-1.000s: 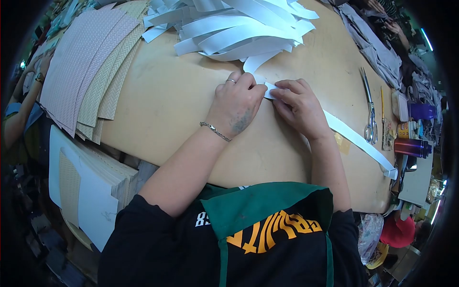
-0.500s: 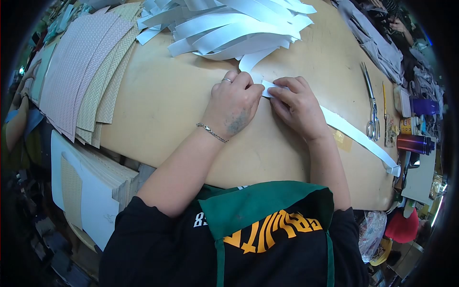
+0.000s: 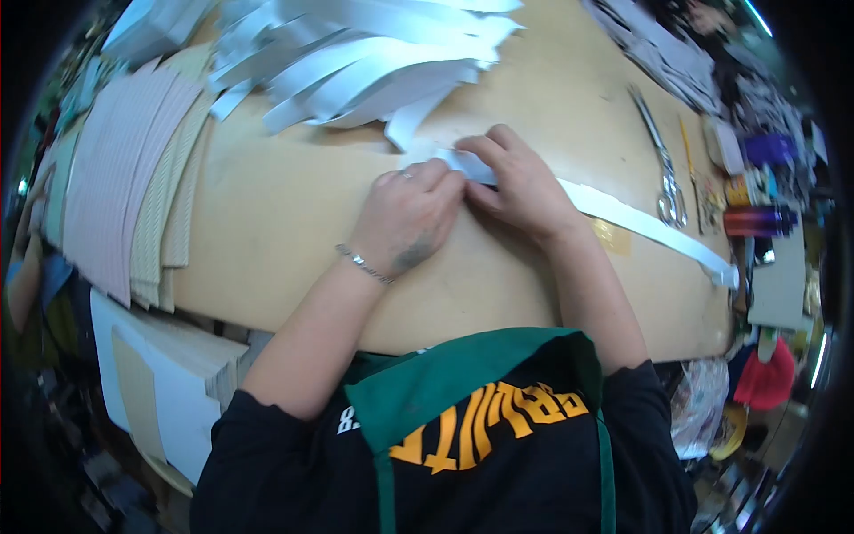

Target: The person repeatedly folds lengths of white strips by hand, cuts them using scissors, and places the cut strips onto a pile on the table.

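Observation:
A long white strip runs across the table from under my right hand to a curled end at the right edge. My right hand is closed on its left part, thumb below and fingers bent over it. My left hand, wearing a ring and a chain bracelet, is closed at the same strip's left end, with its fingertips pressed against the lower edge. Just beyond my hands lies a heap of loose white strips; one strip's end droops toward my left hand, apart from it.
Fanned pink and cream textured sheets lie at the left, above a stack of boards. Scissors, a yellow pencil and a purple-red tumbler are at the right. Another person's arm shows at far left.
The view has shifted, so the heap appears farther left. A strip from the heap that reached my left hand now ends apart from it. My right hand's fingers have lifted and spread a little.

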Demonstrator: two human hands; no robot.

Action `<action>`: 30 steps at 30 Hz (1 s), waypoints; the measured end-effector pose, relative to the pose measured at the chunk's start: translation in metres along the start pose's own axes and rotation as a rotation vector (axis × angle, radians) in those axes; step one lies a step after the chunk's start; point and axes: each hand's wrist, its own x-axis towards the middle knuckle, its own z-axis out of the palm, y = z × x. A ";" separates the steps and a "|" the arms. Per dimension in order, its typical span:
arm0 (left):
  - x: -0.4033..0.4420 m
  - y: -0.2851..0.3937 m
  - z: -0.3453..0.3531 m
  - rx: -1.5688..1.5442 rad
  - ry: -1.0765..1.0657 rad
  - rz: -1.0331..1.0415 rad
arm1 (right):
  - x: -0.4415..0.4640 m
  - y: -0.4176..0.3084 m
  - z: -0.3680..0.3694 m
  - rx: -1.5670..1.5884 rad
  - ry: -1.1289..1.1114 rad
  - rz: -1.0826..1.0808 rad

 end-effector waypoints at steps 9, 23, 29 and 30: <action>0.004 0.006 0.001 0.038 0.041 0.025 | -0.080 0.069 -0.085 0.259 -0.145 0.366; 0.008 0.010 0.001 0.074 -0.010 0.041 | -0.115 0.112 -0.082 0.325 0.038 0.440; 0.029 0.025 -0.004 0.143 -0.136 0.032 | -0.116 0.113 -0.079 0.306 0.063 0.418; 0.035 0.028 0.000 0.155 -0.123 0.047 | -0.116 0.112 -0.080 0.305 0.064 0.421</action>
